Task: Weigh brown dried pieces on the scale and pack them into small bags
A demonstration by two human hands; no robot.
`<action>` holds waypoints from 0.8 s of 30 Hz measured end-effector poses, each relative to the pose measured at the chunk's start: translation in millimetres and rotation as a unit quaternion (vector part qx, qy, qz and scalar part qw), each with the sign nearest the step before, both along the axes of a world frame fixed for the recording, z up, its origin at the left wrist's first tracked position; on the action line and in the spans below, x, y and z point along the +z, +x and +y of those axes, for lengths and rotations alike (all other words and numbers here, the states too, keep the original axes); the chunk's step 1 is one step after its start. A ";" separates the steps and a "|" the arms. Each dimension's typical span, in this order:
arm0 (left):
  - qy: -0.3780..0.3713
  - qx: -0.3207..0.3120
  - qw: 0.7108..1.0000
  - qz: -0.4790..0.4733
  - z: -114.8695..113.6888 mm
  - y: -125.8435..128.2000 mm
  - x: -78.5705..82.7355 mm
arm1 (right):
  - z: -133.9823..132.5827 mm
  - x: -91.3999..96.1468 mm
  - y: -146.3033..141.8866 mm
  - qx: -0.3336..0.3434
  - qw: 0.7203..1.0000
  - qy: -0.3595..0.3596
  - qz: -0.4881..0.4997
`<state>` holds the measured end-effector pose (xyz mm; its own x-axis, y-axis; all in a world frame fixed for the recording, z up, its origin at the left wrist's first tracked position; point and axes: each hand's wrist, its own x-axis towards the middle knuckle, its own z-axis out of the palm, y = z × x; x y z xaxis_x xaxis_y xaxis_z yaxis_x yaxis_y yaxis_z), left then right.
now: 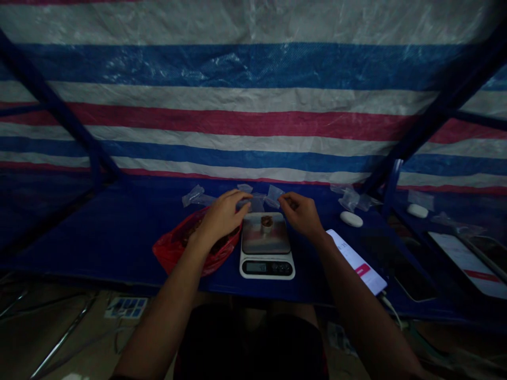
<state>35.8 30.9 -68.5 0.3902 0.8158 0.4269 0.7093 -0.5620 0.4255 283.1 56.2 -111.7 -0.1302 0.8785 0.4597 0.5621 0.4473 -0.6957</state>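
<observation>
A white digital kitchen scale [267, 267] with a metal plate sits on the blue table between my hands, its display lit. On the plate stands a small cup [266, 227] heaped with brown material. My left hand [225, 214] reaches over a red plastic bag [170, 250] of brown pieces, its thumb and fingers apart beside the scale's far left corner. At the far right corner, my right hand [301, 214] is curled with its fingertips pinched; something brownish shows within, too dark to name. A small clear plastic bag [274, 195] lies right by those fingertips.
More clear plastic bags [193, 195] lie along the back of the blue table [99, 227]. To the right are a white oval object [351, 219], a lit phone [358, 264] with a cable, and a dark phone [415, 279]. A striped tarp [253, 124] hangs behind.
</observation>
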 end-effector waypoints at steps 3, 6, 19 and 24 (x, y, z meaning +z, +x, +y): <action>-0.020 0.033 0.992 0.119 22.6 -3.4 0.7 | 0.2 1.5 3.0 0.043 0.999 0.008 -0.015; -0.085 0.033 0.973 0.211 39.1 -3.3 -0.8 | 0.2 3.4 6.8 0.080 0.995 0.032 -0.050; -0.074 -0.018 0.995 -0.060 57.7 -18.4 -25.1 | -1.8 4.4 10.9 0.120 0.992 0.009 -0.047; -0.024 0.001 0.960 -0.280 51.3 -23.7 -28.1 | -4.4 10.1 14.0 0.156 0.987 -0.024 -0.037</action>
<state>12.2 82.1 -96.6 0.1086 0.8406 0.5307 0.3629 -0.5305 0.7660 297.1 51.8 -101.7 -0.4296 0.8112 0.3967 0.4525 0.5736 -0.6828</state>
